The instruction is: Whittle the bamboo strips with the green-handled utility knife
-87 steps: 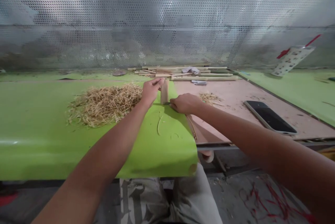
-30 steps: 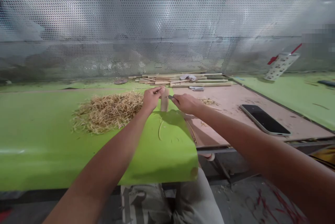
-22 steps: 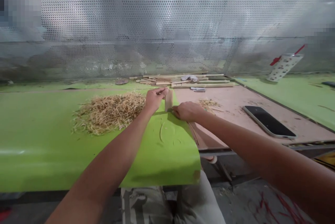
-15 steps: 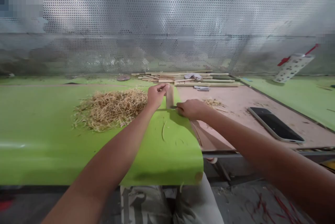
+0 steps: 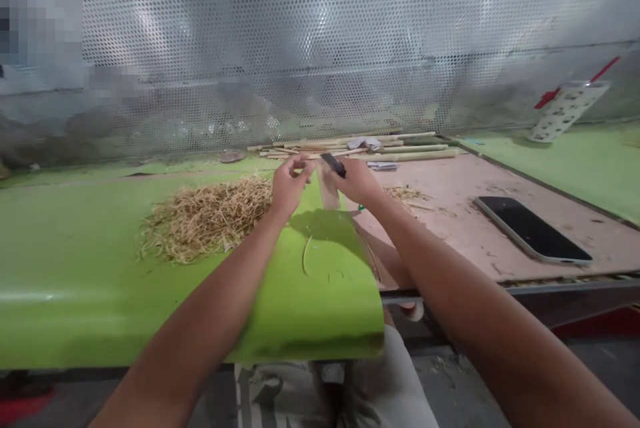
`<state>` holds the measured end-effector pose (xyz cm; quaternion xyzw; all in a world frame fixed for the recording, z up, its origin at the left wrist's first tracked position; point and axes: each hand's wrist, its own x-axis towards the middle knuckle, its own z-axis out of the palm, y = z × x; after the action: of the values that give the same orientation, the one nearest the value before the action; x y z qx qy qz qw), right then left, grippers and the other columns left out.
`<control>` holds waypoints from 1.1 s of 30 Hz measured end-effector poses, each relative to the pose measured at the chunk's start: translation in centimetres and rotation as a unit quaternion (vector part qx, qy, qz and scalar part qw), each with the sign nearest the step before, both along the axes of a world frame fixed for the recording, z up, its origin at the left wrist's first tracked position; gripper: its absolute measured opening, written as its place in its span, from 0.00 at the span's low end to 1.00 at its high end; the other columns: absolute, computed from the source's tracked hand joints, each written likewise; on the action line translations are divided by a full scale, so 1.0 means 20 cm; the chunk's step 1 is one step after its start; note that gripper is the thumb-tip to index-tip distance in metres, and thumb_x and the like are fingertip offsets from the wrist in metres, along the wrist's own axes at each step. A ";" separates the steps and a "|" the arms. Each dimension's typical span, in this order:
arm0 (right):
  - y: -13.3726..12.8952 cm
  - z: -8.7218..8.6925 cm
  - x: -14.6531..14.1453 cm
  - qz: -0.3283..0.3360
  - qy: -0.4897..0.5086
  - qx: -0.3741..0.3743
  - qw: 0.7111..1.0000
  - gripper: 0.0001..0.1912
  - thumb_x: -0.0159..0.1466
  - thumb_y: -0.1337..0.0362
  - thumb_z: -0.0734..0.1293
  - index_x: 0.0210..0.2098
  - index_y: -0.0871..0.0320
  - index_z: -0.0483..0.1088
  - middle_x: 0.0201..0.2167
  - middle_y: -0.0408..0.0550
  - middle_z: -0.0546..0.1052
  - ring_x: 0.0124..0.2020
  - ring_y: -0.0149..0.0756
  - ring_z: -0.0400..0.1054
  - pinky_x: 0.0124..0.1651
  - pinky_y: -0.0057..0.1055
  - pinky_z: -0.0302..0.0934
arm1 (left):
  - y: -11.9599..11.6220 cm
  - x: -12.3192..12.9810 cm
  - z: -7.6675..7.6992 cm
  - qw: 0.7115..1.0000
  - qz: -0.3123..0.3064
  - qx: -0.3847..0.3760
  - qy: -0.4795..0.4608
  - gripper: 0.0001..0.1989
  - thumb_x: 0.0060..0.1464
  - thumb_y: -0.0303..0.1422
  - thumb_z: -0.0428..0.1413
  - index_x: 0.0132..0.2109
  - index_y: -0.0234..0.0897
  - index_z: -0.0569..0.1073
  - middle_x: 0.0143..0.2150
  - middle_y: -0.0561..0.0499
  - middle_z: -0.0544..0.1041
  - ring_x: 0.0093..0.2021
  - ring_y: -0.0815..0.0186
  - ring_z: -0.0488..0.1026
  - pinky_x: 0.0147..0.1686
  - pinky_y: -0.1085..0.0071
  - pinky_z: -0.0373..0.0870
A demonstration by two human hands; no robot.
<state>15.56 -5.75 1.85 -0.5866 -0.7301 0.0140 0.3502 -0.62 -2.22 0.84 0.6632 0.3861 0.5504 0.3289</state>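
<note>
My right hand [image 5: 357,181] is closed around a small dark tool [image 5: 333,165], whose black end points up and to the left. Just left of it, my left hand [image 5: 290,187] has its thumb and fingers drawn together; whatever lies between them is too small to make out. Below and between the hands a flat brownish strip [image 5: 329,191] lies on the green sheet [image 5: 320,308]. A heap of thin tan shavings [image 5: 210,218] sits on the sheet to the left of my left hand. One curved pale sliver [image 5: 306,256] rests nearer to me.
Long thin sticks [image 5: 425,150] lie behind the hands, before a perforated metal screen [image 5: 310,35]. To the right are a phone [image 5: 533,228] on a pinkish board [image 5: 450,188], small scraps [image 5: 407,197] and a patterned cup with a red straw [image 5: 570,111].
My right hand has moved up and away from me with the tool, from the strip's near end to its far end. My left hand has shifted slightly left. The camera view has tilted.
</note>
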 end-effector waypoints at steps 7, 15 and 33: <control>0.00 -0.01 0.20 -0.116 0.063 0.078 0.988 0.14 0.63 0.57 0.54 0.31 0.58 0.66 0.25 0.49 0.70 0.27 0.37 0.61 0.29 0.31 0.49 | -0.42 0.12 0.14 0.912 -0.192 0.050 0.359 0.17 0.55 0.47 0.51 0.43 0.42 0.76 0.45 0.45 0.78 0.42 0.61 0.74 0.42 0.65 0.70; 0.00 0.00 0.26 -0.155 0.083 0.017 0.984 0.14 0.60 0.59 0.56 0.32 0.59 0.70 0.27 0.54 0.73 0.29 0.42 0.65 0.29 0.31 0.52 | -0.50 -0.07 -0.06 0.783 -0.199 0.025 0.589 0.32 0.59 0.52 0.40 0.67 0.50 0.52 0.70 0.52 0.47 0.70 0.56 0.44 0.67 0.54 0.39; 0.02 0.02 0.36 -0.201 0.145 0.085 0.965 0.11 0.60 0.61 0.57 0.30 0.59 0.68 0.26 0.52 0.72 0.31 0.40 0.66 0.33 0.31 0.56 | -0.47 0.28 0.03 0.705 -0.324 0.203 0.597 0.21 0.62 0.40 0.43 0.55 0.40 0.72 0.60 0.48 0.69 0.60 0.61 0.65 0.58 0.63 0.60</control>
<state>22.80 -5.37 2.33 -0.6811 -0.5372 -0.0344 0.4963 4.96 -11.61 1.37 0.9882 0.1417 -0.0363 0.0452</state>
